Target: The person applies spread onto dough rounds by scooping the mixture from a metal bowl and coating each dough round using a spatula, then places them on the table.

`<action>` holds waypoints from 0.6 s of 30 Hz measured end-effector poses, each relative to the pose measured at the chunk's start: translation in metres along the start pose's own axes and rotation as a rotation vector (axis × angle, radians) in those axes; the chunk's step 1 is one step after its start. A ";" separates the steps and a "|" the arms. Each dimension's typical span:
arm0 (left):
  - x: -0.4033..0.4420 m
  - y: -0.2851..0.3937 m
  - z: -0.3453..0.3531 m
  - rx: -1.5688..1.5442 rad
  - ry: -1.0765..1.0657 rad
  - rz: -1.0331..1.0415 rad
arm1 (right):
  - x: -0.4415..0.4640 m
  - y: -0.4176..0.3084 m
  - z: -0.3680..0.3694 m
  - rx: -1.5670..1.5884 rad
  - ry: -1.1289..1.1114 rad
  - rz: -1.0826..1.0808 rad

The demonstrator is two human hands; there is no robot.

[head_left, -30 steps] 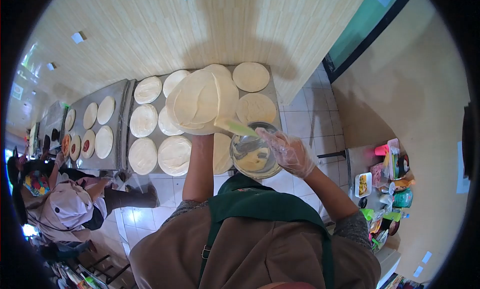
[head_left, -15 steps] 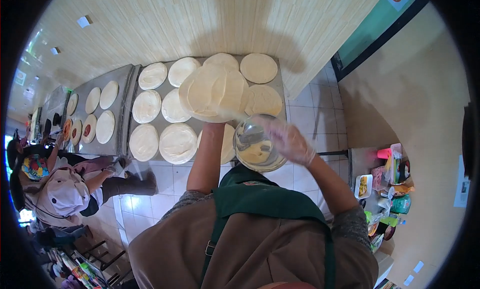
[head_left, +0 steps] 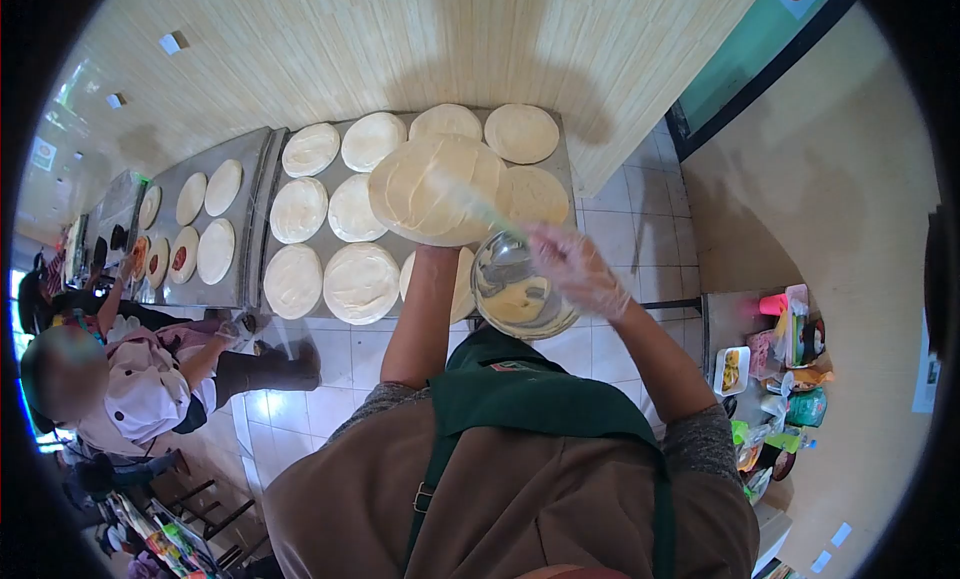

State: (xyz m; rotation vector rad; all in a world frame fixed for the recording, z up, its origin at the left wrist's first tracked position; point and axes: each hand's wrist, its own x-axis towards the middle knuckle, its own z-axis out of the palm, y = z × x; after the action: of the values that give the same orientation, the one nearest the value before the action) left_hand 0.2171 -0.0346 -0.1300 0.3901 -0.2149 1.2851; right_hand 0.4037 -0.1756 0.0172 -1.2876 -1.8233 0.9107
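Observation:
A round, pale flatbread (head_left: 425,194) is held up above the others on the metal table. My left hand carries it from underneath; the wrist (head_left: 436,259) shows, but the fingers are hidden below the bread. In a clear plastic glove, my right hand (head_left: 578,271) is closed round the handle of a pale spatula (head_left: 475,201). The spatula's blurred blade lies over the flatbread's top, where creamy streaks show. Just left of my right hand and close to my apron is a metal bowl (head_left: 492,306) with pale cream inside.
Several cream-coated flatbreads (head_left: 360,282) lie in rows on the metal table (head_left: 270,234). A second table on the left bears more, some with red topping. A co-worker (head_left: 140,379) stands there. At right, a side table holds a food tray (head_left: 732,371) and packages.
The spatula has moved up and left from the flatbread's near edge onto its middle. The flatbread has shifted slightly right. The co-worker's head has come further into view.

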 end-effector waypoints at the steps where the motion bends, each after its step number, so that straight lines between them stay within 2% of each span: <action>1: -0.002 0.001 -0.007 -0.030 0.050 -0.007 | 0.008 0.001 -0.011 -0.055 0.046 0.091; 2: -0.001 0.002 -0.009 -0.062 0.098 -0.013 | 0.013 0.001 -0.016 -0.112 0.093 0.180; 5: 0.002 0.012 0.048 -0.209 -0.142 0.008 | 0.003 0.008 -0.006 -0.546 0.133 0.151; 8: -0.003 0.016 0.035 -0.252 0.067 0.069 | -0.037 0.005 0.023 -0.394 0.207 -0.152; 11: -0.008 0.022 0.023 -0.239 0.120 0.079 | -0.043 -0.026 0.022 -0.179 0.162 -0.195; 15: -0.019 0.021 0.029 -0.269 -0.010 0.022 | -0.035 -0.028 0.013 -0.550 0.257 -0.192; 16: -0.021 0.022 0.032 -0.232 -0.017 0.025 | -0.034 -0.019 0.011 -0.587 0.339 -0.273; 17: -0.024 0.022 0.033 -0.188 -0.016 0.041 | -0.033 -0.009 0.004 -0.635 0.348 -0.271; 18: -0.029 0.023 0.043 0.059 0.036 0.074 | -0.035 0.001 -0.004 -0.681 0.354 -0.265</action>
State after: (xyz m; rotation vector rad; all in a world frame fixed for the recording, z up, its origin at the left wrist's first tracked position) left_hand 0.1898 -0.0720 -0.0980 0.4121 -0.1622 1.3728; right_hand 0.4161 -0.2079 0.0131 -1.4290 -2.0098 -0.1099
